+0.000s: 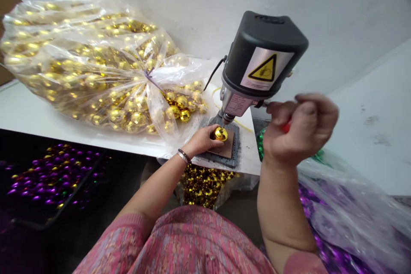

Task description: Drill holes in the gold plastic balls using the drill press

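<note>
Entry, nearest the lens: a pink patterned top (173, 239), seen from above, on the person whose arms I watched from my remote station. A beaded bracelet (183, 156) circled the left wrist.

Left hand (201, 140): closed around a gold mirror ball (221, 134), with the ball held just above a brown pad (226, 149) on a dark base plate (236, 150).

Right hand (300, 130): raised and shut in a tight fist on the red grip (285, 127) of a metal lever (265, 104), which ran from the side of a bench drill (265, 53). The drill stood over the base plate, its bit (222, 126) meeting the top of the ball. A yellow warning triangle (265, 68) marked the black drill head, and a black cable (213, 72) looped from its side.

Beyond the hands: a white table (38, 115) bore a large clear plastic bag (183, 68) of gold mirror balls (128, 111), tied with a purple tie (149, 78). Gold bead strands (204, 186) lay below the table edge, with green beads (260, 143) just right of the plate. Purple beads (53, 175) sat in a dark tray (38, 220) at left, and more purple beads (337, 252) filled a clear bag (349, 205) at right.

Farthest: a white wall (353, 8).
</note>
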Motion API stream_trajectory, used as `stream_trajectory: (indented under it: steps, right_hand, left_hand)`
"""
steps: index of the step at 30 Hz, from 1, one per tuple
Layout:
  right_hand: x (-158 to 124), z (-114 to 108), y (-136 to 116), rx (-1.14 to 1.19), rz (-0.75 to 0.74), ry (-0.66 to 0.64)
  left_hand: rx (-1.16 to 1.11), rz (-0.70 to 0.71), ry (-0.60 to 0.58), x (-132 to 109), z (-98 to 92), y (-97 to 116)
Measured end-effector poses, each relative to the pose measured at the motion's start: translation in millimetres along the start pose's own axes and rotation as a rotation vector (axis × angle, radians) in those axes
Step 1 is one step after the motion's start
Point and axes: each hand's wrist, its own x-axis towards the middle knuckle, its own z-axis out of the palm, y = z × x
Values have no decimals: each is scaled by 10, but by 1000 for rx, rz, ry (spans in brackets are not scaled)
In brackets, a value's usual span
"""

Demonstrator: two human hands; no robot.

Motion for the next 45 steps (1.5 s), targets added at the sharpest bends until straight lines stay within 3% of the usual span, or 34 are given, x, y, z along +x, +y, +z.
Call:
stream_trajectory:
  steps: [4, 7, 12, 14, 17, 22, 26, 30, 35, 39, 42, 45]
  right_hand:
    - [365, 174, -95, 64, 212, 6]
    - [442, 214, -96, 114, 268, 15]
    - [375, 213, -139, 124, 262, 21]
    - [356, 209, -170, 115, 256, 19]
    - [344, 193, -197, 104, 251, 12]
    - [329, 155, -174, 122, 225, -22]
    - [315, 128, -127, 140, 203, -46]
    - [294, 106, -91, 125, 148, -70]
    - [283, 100, -81, 102, 122, -58]
    - [279, 99, -81, 112, 114, -69]
    - [260, 91, -79, 127, 113, -78]
    - [247, 94, -79, 113, 104, -89]
  left_hand:
    - [11, 32, 27, -175, -42, 78]
    - [-3, 80, -28, -391, -115, 122]
    - [93, 91, -320, -742, -175, 109]
    - [132, 79, -353, -799, -193, 101]
    - [200, 78, -184, -705, -291, 91]
    - [489, -30, 270, -187, -614, -18]
    - [702, -277, 261, 124, -753, -125]
    - [761, -475, 245, 195, -733, -163]
    - [477, -336, 98, 154, -702, -214]
    - [260, -284, 128, 69, -716, -205]
    - [-114, -291, 194, -17, -715, -127]
    - [-542, -296, 156, -88, -662, -45]
